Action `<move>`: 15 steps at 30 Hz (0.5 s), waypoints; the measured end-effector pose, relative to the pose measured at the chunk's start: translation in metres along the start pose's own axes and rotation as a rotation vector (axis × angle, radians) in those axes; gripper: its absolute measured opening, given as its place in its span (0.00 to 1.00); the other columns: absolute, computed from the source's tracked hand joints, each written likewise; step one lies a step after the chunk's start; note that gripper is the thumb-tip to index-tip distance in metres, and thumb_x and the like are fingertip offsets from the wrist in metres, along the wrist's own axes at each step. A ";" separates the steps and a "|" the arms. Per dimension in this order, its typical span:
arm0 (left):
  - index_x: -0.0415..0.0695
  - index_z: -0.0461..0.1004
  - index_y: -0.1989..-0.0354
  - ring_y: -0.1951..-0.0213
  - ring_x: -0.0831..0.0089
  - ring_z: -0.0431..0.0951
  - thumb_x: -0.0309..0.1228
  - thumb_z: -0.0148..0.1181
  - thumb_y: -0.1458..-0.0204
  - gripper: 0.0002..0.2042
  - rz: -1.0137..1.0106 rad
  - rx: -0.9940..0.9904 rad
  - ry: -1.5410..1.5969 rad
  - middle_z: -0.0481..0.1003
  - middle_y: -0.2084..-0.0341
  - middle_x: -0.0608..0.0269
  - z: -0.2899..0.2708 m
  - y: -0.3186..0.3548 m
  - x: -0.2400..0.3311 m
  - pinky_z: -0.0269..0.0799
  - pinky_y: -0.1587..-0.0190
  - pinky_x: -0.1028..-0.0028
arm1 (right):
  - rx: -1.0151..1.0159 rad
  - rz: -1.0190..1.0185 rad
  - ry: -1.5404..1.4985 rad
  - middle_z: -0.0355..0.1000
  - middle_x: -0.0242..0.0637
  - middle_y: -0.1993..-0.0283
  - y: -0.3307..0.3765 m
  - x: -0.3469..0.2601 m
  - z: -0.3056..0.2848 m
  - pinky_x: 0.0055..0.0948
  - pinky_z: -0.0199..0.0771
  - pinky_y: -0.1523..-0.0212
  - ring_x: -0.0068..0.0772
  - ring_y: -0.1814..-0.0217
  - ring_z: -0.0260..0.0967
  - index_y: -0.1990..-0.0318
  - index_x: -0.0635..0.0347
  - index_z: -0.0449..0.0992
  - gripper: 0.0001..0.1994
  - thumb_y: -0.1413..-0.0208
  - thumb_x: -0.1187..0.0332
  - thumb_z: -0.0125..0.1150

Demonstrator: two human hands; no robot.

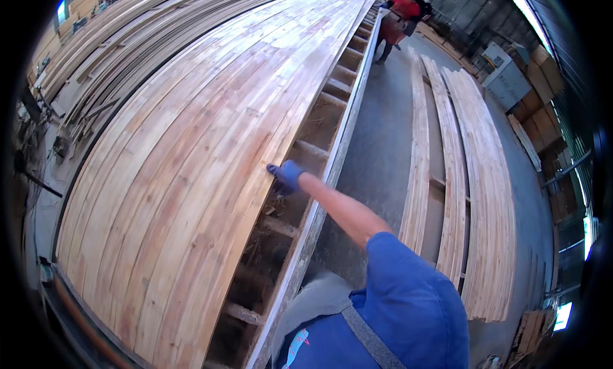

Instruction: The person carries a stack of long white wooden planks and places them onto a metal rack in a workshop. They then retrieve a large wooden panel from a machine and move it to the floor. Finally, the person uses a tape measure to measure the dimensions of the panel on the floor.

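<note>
While the blue-gloved right hand (288,175) is touching the broad, pale-brown wooden-plank panel (185,177) at its edge, I cannot tell whether its fingers are grasping.

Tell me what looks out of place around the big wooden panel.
Loose pale scraps litter the open frame beside the wooden panel, near the gloved right hand; they look like stray wood debris. Nothing else clearly stands out.

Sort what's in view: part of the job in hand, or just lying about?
Apparently in the job:
- plank panel, right hand at its edge
- ribbed frame alongside

Apparently lying about:
- stacked planks, right
- loose boards, far left
- pale box, upper right
</note>
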State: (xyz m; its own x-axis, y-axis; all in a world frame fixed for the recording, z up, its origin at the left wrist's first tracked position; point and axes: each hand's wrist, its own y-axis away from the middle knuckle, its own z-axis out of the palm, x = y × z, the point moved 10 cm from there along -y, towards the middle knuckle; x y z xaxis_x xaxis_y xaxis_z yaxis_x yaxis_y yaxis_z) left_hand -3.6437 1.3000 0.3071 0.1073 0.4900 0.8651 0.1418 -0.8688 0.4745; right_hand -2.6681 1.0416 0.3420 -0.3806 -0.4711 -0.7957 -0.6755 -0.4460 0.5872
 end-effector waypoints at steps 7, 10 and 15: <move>0.44 0.72 0.62 0.72 0.71 0.71 0.29 0.57 0.45 0.05 -0.074 0.007 -0.103 0.71 0.75 0.63 -0.035 0.051 -0.009 0.66 0.70 0.72 | -0.090 -0.102 0.348 0.77 0.36 0.70 0.039 -0.007 0.014 0.28 0.76 0.77 0.24 0.76 0.75 0.61 0.57 0.80 0.13 0.41 0.57 0.60; 0.43 0.73 0.58 0.67 0.70 0.73 0.29 0.55 0.44 0.08 0.036 0.077 -0.347 0.74 0.70 0.61 -0.082 0.042 -0.016 0.68 0.64 0.71 | -0.052 -0.124 0.739 0.76 0.34 0.65 0.024 0.045 -0.041 0.28 0.77 0.73 0.26 0.71 0.73 0.55 0.55 0.78 0.12 0.42 0.62 0.58; 0.40 0.76 0.53 0.52 0.54 0.78 0.32 0.50 0.43 0.14 0.352 0.246 -1.247 0.78 0.57 0.49 -0.076 0.099 -0.027 0.72 0.49 0.61 | 0.129 0.074 -0.210 0.56 0.43 0.29 0.005 0.179 -0.285 0.38 0.51 0.33 0.39 0.30 0.54 0.31 0.51 0.58 0.26 0.33 0.54 0.40</move>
State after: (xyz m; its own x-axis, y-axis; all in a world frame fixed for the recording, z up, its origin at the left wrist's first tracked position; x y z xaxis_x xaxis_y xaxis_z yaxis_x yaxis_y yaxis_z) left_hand -3.7072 1.1956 0.3431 0.9853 0.0938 0.1425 0.0800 -0.9918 0.0999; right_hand -2.5597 0.7381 0.2449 -0.5459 -0.3245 -0.7725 -0.7105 -0.3093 0.6320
